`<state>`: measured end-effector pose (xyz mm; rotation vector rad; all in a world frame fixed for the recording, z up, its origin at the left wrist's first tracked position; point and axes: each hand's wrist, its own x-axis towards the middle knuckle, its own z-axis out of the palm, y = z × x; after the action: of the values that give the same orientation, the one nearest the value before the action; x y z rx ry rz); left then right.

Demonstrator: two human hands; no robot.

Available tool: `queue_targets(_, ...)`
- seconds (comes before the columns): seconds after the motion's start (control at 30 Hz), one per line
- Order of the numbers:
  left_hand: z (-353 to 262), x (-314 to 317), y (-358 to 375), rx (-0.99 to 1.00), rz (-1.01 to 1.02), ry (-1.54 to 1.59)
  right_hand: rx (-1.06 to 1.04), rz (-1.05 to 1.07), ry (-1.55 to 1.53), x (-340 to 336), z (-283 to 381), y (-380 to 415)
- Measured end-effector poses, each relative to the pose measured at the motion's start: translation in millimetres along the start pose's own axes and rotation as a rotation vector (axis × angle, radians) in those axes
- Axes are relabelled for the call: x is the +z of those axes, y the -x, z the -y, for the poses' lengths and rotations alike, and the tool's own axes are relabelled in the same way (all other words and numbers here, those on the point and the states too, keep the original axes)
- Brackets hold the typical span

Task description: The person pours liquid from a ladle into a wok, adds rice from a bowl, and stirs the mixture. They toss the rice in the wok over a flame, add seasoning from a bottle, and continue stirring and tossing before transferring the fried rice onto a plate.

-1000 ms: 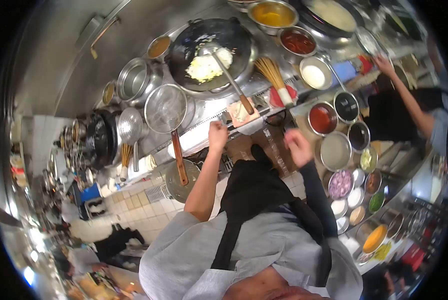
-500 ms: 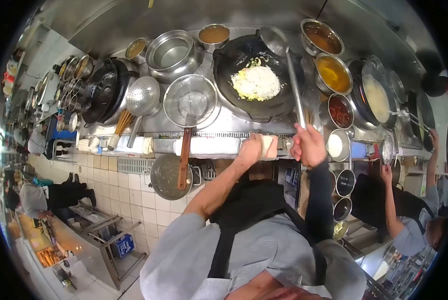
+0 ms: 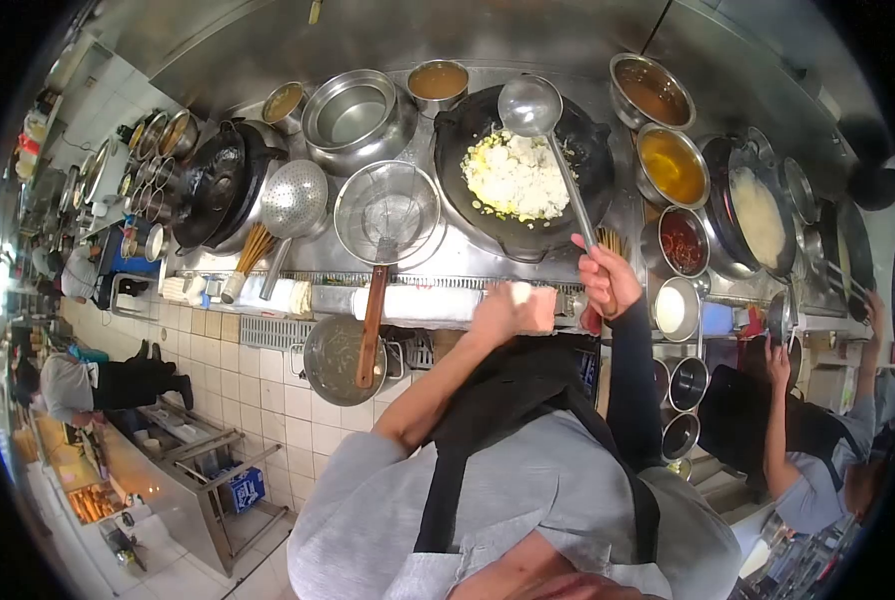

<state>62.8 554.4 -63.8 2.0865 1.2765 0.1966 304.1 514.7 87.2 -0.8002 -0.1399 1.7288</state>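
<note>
Two sauce bowls point(image 3: 672, 165) flank the wok point(image 3: 523, 170); right hand point(image 3: 602, 283) grips ladle point(image 3: 548, 140), left hand point(image 3: 503, 308) clutches cloth point(image 3: 536, 308)

Your wok point(image 3: 528, 210) holds rice point(image 3: 516, 178); ladle point(image 3: 532, 106) bowl over its far rim. Strainer point(image 3: 388, 214) left of wok, sauce bowls point(image 3: 674, 165) right, pot point(image 3: 354, 106) behind-left.

The long steel ladle's handle end point(image 3: 590, 238) disappears inside the right hand point(image 3: 602, 282). The left hand point(image 3: 503, 310) covers part of a folded white cloth point(image 3: 536, 305). The far-left shelves point(image 3: 38, 120) blur.
</note>
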Motion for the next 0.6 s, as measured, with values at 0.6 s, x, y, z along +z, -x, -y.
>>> queue_targets(0.6,73,-84,30,-0.03,-0.592,-0.22,0.118,-0.216,0.278,-11,-40,58)
